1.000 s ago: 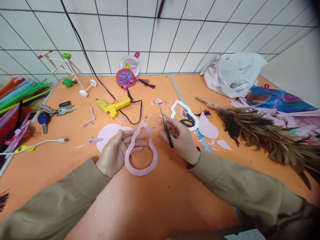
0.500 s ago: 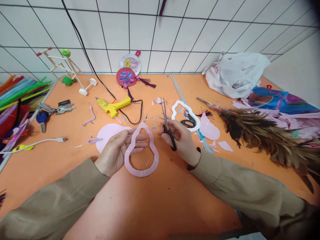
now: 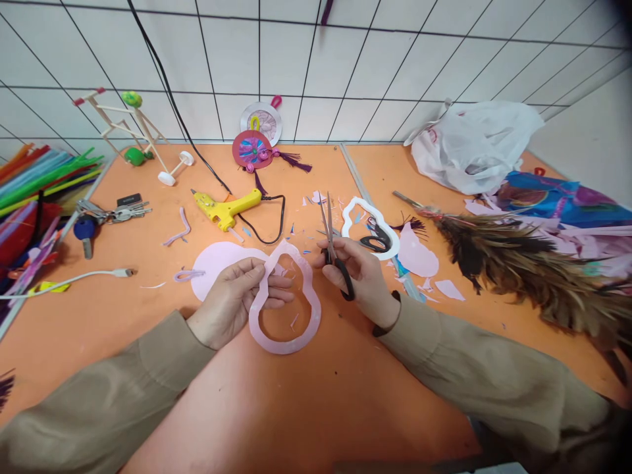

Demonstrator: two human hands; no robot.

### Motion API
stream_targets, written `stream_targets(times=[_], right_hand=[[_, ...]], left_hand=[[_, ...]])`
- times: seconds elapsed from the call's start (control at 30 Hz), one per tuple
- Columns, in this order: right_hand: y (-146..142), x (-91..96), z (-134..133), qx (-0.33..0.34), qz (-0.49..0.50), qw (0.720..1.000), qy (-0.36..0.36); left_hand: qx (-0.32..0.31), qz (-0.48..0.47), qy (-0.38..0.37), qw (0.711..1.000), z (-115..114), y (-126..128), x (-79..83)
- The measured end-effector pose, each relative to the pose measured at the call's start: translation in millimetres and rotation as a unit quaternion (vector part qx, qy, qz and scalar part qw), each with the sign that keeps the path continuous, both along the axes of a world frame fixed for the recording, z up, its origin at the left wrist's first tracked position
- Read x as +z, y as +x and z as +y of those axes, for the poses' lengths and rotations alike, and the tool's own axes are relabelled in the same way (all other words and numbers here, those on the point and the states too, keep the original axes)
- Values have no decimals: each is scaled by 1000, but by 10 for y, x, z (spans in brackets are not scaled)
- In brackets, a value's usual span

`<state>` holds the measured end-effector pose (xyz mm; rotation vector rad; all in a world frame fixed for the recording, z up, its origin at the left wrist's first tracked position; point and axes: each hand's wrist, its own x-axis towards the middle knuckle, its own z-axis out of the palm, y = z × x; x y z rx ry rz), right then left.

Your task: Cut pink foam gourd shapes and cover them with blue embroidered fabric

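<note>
My left hand (image 3: 232, 299) pinches the left side of a pink gourd-shaped paper ring (image 3: 286, 339), held just above the orange table (image 3: 123, 316). My right hand (image 3: 358, 276) grips black-handled scissors (image 3: 332, 247), fingers in the loops, blades nearly together and pointing away from me, close to the ring's top right. A pink paper cut-out (image 3: 214, 260) lies flat behind my left hand.
A white gourd-shaped ring (image 3: 368, 217) with second scissors (image 3: 374, 238) lies beyond my right hand. A yellow glue gun (image 3: 227, 209), keys (image 3: 106, 214), pipe cleaners (image 3: 34, 191), a feather duster (image 3: 518, 263), a plastic bag (image 3: 474, 145) and paper scraps surround them.
My right hand turned the scissors from slanting leftward to pointing almost straight away and slid fingers into the loops. The pink ring shifted slightly right in my left hand.
</note>
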<state>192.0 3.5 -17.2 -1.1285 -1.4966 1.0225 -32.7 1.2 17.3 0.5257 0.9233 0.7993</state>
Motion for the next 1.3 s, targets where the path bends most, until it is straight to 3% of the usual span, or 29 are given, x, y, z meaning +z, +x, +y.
stream_targets(times=[0.57,0.83,1.3], right_hand=[[-3,-1,2,5,14,1000,-6],[-43,8,-26,68,44,996,-22],[-131,104,-22,49,18,998,-48]], left_hand=[[-8,-43,32,999,-4,-34,-71],[-20,-52,33,998,10,-24,-64],[-54,-10,84,995,-48,12,-38]])
